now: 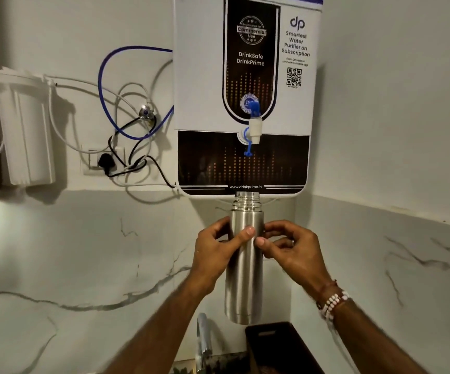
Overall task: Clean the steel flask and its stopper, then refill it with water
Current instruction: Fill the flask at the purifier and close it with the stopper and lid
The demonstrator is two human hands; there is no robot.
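Flask: the steel flask (244,263) stands upright in the air, mouth open and stopper off, its threaded neck just under the bottom edge of the water purifier (248,90) on the far wall
Left hand: the left hand (215,251) wraps the upper body of the flask from the left, thumb laid across the front, holding it
Right hand: the right hand (285,247) pinches the same band from the right with thumb and fingertips, a lighter hold than the left
Tap: the white tap (254,129) with blue lever sits well above the mouth; no water is visibly running
Stage: this looks like the refill step, with the mouth being lined up below the spout
Risk, aim: the mouth is narrow and far beneath the tap, so a stream could miss or splash off the rim if the flask drifts sideways
Risk, grip: polished steel, likely wet from washing, could slip as it gains weight, since nothing supports its base
Risk, power: splashes could reach the plug and socket (105,160) on the left wall
Below: a sink faucet (203,338) and a dark bin (280,346) sit near and low
Room: pale walls above white marble-veined panelling, a white filter housing (26,130) far left, loose hoses and cables trailing between it and the purifier
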